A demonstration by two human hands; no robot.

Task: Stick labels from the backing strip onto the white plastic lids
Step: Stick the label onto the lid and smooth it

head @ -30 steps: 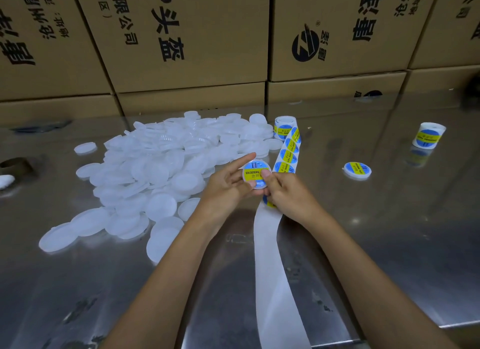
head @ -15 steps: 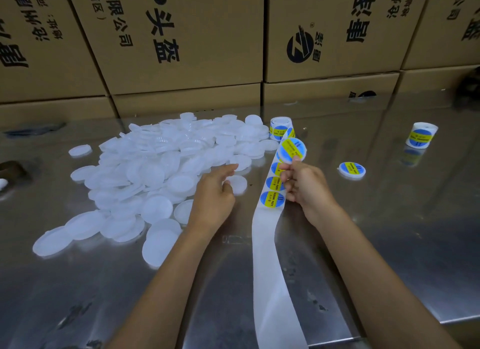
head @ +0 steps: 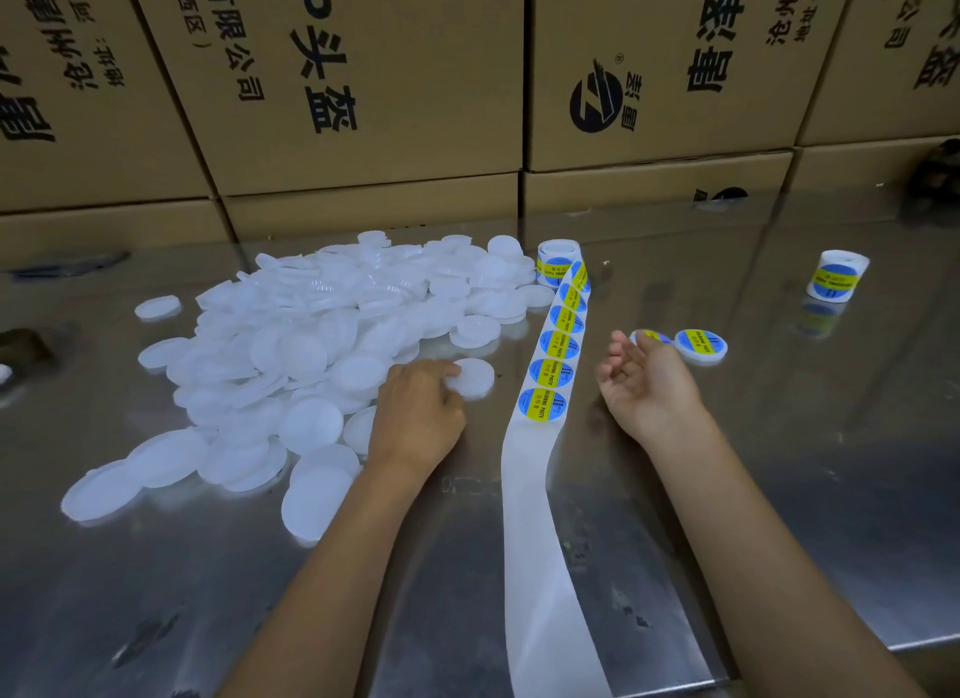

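A big heap of white plastic lids [head: 322,344] covers the left of the steel table. My left hand [head: 418,411] rests at the heap's right edge, its curled fingertips gripping the rim of one blank lid [head: 475,378]. The backing strip [head: 540,567] runs from a label roll [head: 557,261] toward me, with several blue-and-yellow labels [head: 551,372] on its far part. My right hand [head: 649,380] lies to the right of the strip with relaxed fingers, holding nothing. A blurred labelled lid [head: 645,336] sits just beyond its fingertips, beside another labelled lid [head: 702,345].
A second label roll [head: 837,276] stands at the far right. Stacked cardboard boxes [head: 363,100] wall off the back of the table. The table's near edge [head: 924,643] shows at the lower right. A dark object [head: 23,346] lies at the far left.
Both hands pressed a label onto a lid. My right hand then carried that lid rightward and let it go by the other labelled lid. My left hand dropped onto a blank lid.
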